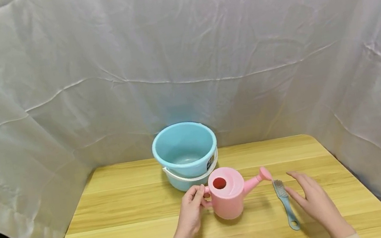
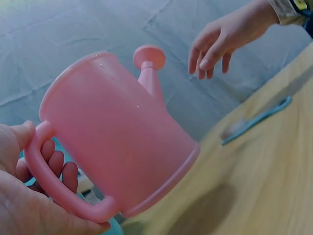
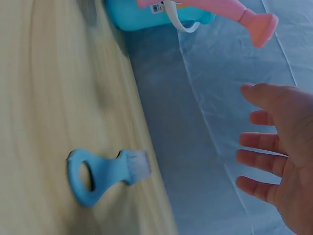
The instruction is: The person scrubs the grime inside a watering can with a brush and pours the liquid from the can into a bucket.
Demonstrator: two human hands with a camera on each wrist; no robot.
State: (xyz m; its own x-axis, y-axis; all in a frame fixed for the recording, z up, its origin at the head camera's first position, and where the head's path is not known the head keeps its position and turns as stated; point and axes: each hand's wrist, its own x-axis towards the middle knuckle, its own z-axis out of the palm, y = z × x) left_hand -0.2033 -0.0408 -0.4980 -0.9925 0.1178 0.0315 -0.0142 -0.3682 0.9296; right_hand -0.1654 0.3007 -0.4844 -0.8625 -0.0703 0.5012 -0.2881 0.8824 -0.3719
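Step in hand, as I read it: holding the pink watering can (image 1: 227, 200) by its handle. Left hand (image 1: 189, 210) has fingers wrapped round that handle; the can looks lifted off the counter (image 1: 115, 214), its shadow apart from it in the left wrist view. Right hand (image 1: 315, 201) is free, fingers loose, above the counter near the blue brush (image 1: 287, 208).

Next move probably calls for a firm handle grip, can kept steady. Brush lies between spout and right hand, so mind it. Blue bucket (image 1: 185, 172) stands just behind the can, limiting room that way. Grey curtain (image 1: 201, 42) closes off the back.
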